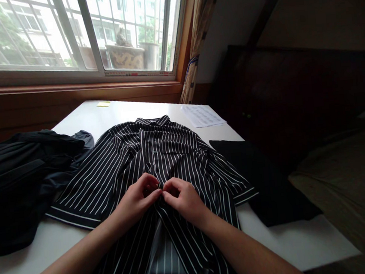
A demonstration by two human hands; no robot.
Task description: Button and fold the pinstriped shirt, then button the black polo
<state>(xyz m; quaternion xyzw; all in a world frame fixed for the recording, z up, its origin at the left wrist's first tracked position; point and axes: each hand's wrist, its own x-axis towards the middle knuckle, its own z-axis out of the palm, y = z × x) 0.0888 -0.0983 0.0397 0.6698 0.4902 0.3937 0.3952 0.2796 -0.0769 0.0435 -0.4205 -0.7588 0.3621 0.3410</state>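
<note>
Black short-sleeved shirt of white-striped cloth (177, 152) lies face up on the smooth white surface (276, 242) directly under my hands, its long axis running from the collar (163, 121) at twelve o'clock to the hem near six. My left hand (143, 192), forearm toward eight o'clock, and my right hand (182, 195), forearm toward four, are equally near the button placket (156, 159), each seeming to pinch cloth there. I judge that meeting point decisive, since the front edges spread apart below it, toward six.
</note>
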